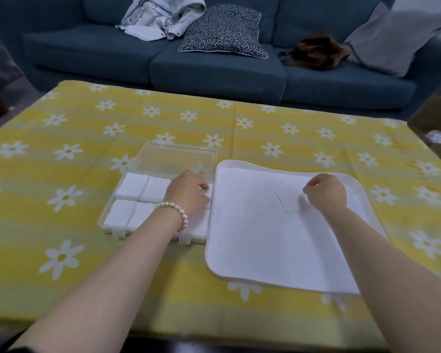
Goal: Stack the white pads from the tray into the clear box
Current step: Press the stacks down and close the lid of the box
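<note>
The last white pad (289,202) I can make out lies flat in the middle of the white tray (239,263), white on white, so only its near and left edges show. It sits just to the left of my right hand (326,191), touching or nearly touching my curled fingers (306,191); whether they already pinch its right edge I cannot tell. It looks roughly square, with no clear long axis. My right hand is much the nearer one. The clear box (112,220) stands just left of the tray, towards the near middle of the table (303,131), lid (178,159) thrown open away from me. Pads (133,186) already fill its left compartments. My left hand (189,191) rests inside the right part of the box, fingers bent onto the pads there, seemingly pressing rather than gripping. I see no brand, label or writing anywhere.
</note>
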Demonstrator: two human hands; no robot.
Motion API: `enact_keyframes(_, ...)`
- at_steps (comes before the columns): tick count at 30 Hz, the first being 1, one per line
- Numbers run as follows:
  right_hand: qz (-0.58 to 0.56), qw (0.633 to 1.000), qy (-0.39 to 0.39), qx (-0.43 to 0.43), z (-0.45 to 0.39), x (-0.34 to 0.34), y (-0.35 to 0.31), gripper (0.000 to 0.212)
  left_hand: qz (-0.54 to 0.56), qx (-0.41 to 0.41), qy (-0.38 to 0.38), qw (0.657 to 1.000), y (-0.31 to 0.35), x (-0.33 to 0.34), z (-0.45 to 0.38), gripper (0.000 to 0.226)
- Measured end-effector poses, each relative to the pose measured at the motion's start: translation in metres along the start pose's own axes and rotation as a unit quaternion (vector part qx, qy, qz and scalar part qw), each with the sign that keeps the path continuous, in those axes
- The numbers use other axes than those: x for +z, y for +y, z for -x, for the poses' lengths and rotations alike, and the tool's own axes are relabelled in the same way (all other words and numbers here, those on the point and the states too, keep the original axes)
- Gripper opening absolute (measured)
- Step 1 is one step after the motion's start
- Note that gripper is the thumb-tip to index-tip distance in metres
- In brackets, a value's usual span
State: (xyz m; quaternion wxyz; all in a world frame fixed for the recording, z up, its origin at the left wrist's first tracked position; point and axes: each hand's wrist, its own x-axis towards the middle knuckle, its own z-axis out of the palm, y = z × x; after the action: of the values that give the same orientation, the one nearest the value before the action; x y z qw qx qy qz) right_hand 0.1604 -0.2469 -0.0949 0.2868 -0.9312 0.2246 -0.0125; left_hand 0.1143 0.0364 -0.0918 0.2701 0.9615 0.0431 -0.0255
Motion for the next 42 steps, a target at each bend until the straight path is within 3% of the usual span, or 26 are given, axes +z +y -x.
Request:
enact_keyframes(6,0.004,1.000,-0.023,0.019,0.000,-0.001,0.012,0.007,0.015,-0.012,-0.012,1.000,-0.004,-0.001,-0.004,0.015)
enact_keyframes(12,0.059,0.995,-0.077,0.007,0.013,0.008,-0.001,0.045,-0.051,0.017,-0.003,0.999,-0.003,-0.002,0.000,0.021)
enact_keyframes(15,0.045,0.993,-0.108,0.018,0.014,0.012,-0.008,0.033,-0.053,0.040,0.021,0.998,-0.004,-0.005,0.002,0.022)
enact_keyframes(18,0.012,0.993,-0.114,0.031,0.016,0.012,-0.012,0.021,0.015,0.035,0.062,0.997,-0.006,-0.018,0.003,0.020)
enact_keyframes(23,-0.042,0.993,-0.092,0.059,0.025,0.010,-0.012,0.029,0.082,0.010,0.081,0.993,-0.022,-0.040,0.012,0.016)
enact_keyframes(26,-0.136,0.984,-0.083,0.080,0.037,0.006,-0.018,0.031,0.093,0.002,0.077,0.993,-0.029,-0.042,0.016,0.011)
enact_keyframes(29,-0.329,0.931,-0.125,0.092,0.060,0.004,-0.040,0.032,0.194,-0.031,0.065,0.978,-0.032,-0.048,0.023,0.008)
enact_keyframes(31,-0.411,0.889,-0.182,0.085,0.081,0.009,-0.061,0.031,0.345,-0.071,0.029,0.936,-0.025,-0.049,0.028,0.012)
enact_keyframes(33,-0.448,0.860,-0.234,0.073,0.106,0.018,-0.085,0.031,0.521,-0.116,-0.042,0.845,-0.013,-0.046,0.037,0.011)
enact_keyframes(36,-0.460,0.840,-0.284,0.054,0.143,0.032,-0.112,0.032,0.667,-0.162,-0.142,0.714,0.002,-0.037,0.047,0.037)
enact_keyframes(39,-0.427,0.863,-0.271,0.001,0.170,0.039,-0.123,0.030,0.734,-0.188,-0.186,0.625,0.004,-0.034,0.052,0.058)
enact_keyframes(42,-0.281,0.932,-0.196,-0.114,0.181,0.042,-0.124,0.026,0.743,-0.210,-0.190,0.606,-0.001,-0.036,0.056,0.057)
